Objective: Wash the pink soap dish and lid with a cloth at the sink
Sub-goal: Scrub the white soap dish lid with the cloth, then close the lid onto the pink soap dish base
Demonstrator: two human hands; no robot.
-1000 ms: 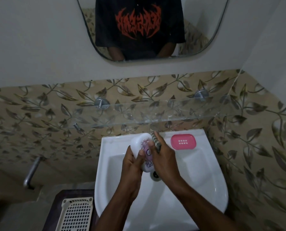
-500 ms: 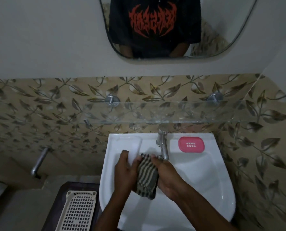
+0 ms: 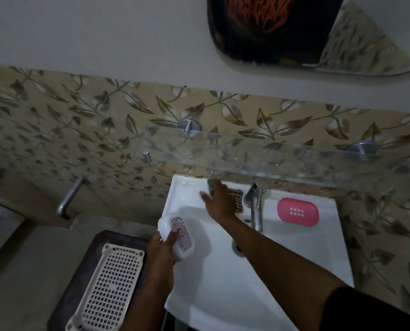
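My left hand (image 3: 161, 249) grips the white lid (image 3: 186, 242), which has a pink and purple pattern, at the left edge of the white sink (image 3: 223, 287). My right hand (image 3: 219, 201) reaches to the sink's back left ledge with its fingers spread, lying on the striped cloth (image 3: 237, 200). The cloth rests on the ledge just left of the tap (image 3: 255, 206). The pink soap dish (image 3: 297, 212) sits on the back right ledge, untouched.
A glass shelf (image 3: 294, 161) juts out above the sink's back edge. A cream perforated basket (image 3: 108, 287) lies on a dark stand (image 3: 79, 259) left of the sink. A metal wall tap (image 3: 70, 199) sticks out at the left; a mirror (image 3: 342, 56) hangs above.
Both hands were together over the basin, rubbing the lid with the cloth. Now they are apart: the left carried the lid leftwards, the right took the cloth to the back ledge. The view swung left.
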